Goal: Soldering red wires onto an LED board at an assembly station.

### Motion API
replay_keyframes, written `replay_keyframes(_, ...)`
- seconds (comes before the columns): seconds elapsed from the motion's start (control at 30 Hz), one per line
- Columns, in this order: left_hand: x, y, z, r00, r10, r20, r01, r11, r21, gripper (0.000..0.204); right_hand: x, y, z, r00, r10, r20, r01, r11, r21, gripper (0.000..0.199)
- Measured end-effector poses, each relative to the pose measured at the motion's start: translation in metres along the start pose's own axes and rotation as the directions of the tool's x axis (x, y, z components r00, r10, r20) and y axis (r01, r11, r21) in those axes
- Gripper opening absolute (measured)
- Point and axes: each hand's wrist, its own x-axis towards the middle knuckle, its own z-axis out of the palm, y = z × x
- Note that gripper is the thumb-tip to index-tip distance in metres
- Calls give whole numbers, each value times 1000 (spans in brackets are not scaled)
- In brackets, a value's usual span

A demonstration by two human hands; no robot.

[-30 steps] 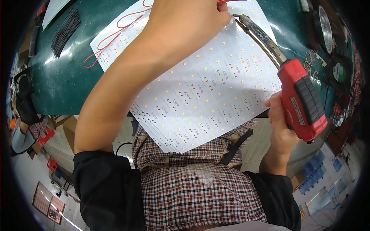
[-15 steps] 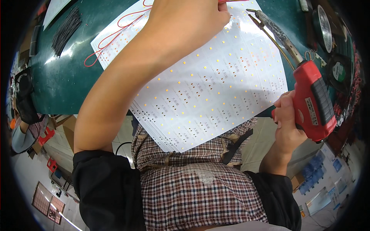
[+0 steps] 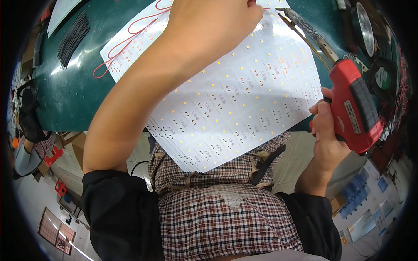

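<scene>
A stack of white LED panel sheets (image 3: 244,126), dotted with small yellow chips, lies over the near edge of the green table. My left hand (image 3: 222,19) reaches across to the far side of the stack, its fingers closed and partly cut off by the upper edge. From them pokes the end of a red wire (image 3: 266,8); more red wire (image 3: 118,51) loops over the sheets' left side. My right hand (image 3: 327,137) is wrapped around the handle of a red and black soldering gun (image 3: 355,106). Its dark tip is near the wire end; whether they touch, I cannot tell.
On the green table (image 3: 56,104), a bundle of thin black strips (image 3: 74,39) lies at the left. To the right are a metal bowl (image 3: 365,28) and a black reel (image 3: 383,78). Another person's sleeve (image 3: 27,161) and a red stool (image 3: 54,155) show far left.
The soldering gun has risen slightly, its tip shifting a little left and farther away. The sheets have turned slightly, their right corner moving away from me. Both hands keep their hold.
</scene>
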Motion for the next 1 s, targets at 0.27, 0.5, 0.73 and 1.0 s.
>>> replay_keyframes(0.27,-4,6,7,999,-5,-46,8,998,59,21,-1,5,-1,999,-27,48,28,999,-39,31)
replay_keyframes(0.5,-5,3,8,998,31,-57,-29,999,44,21,-2,6,-1,997,-19,70,21,999,-36,29)
replay_keyframes(0.73,-5,0,11,996,56,-72,-51,996,69,21,-1,20,-3,976,-201,86,216,946,-242,15)
replay_keyframes(1.0,-7,4,10,993,74,-91,-66,994,88,21,-4,7,-3,999,-29,-42,30,999,11,17)
